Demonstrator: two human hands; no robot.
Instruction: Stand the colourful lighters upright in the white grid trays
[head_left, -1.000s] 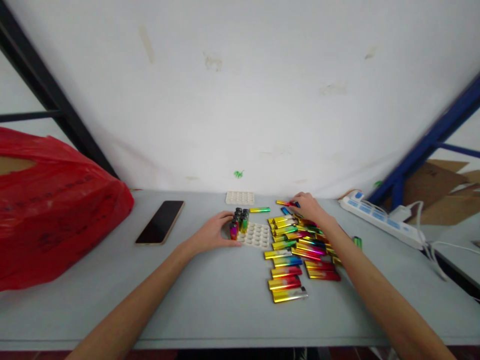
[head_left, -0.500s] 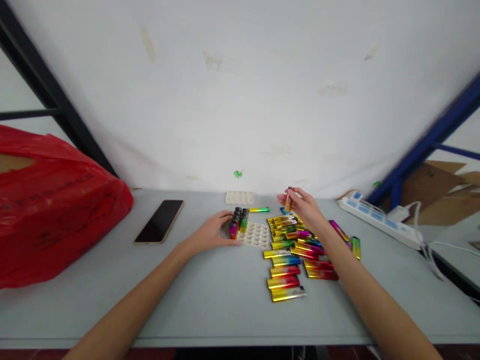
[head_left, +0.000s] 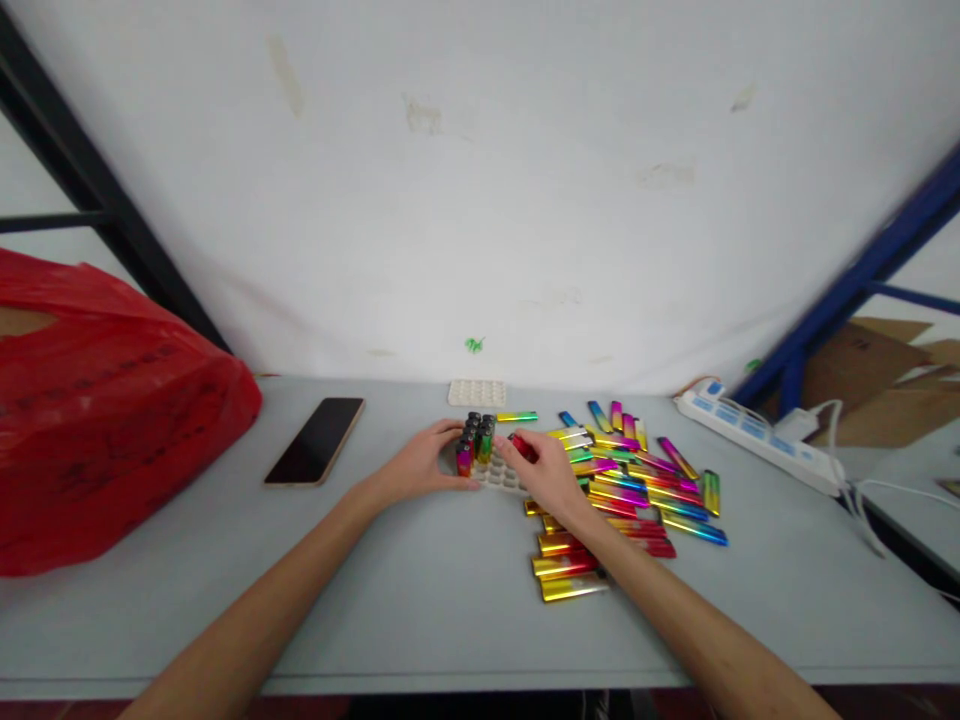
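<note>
Several shiny lighters (head_left: 465, 460) stand upright in the left part of a white tray with holes (head_left: 499, 477). My left hand (head_left: 420, 463) is curved around the tray's left end, thumb at the front edge and fingers at the back. Over the tray's right part, my right hand (head_left: 547, 470) is closed on a red lighter (head_left: 523, 447), just right of the standing ones. Part of the tray is hidden under this hand. A loose pile of metallic lighters (head_left: 622, 490) lies to the right, partly under my right forearm.
A second white tray (head_left: 477, 392) lies by the wall, near a single yellow-green lighter (head_left: 517, 417). To the left are a phone (head_left: 315, 442) and a red plastic bag (head_left: 112, 420). A white power strip (head_left: 757, 440) with cables runs along the right side.
My right hand has come down and left from above the pile to the tray, bringing a lighter with it. Lighters at the back of the pile now show. My left hand stays at the tray.
</note>
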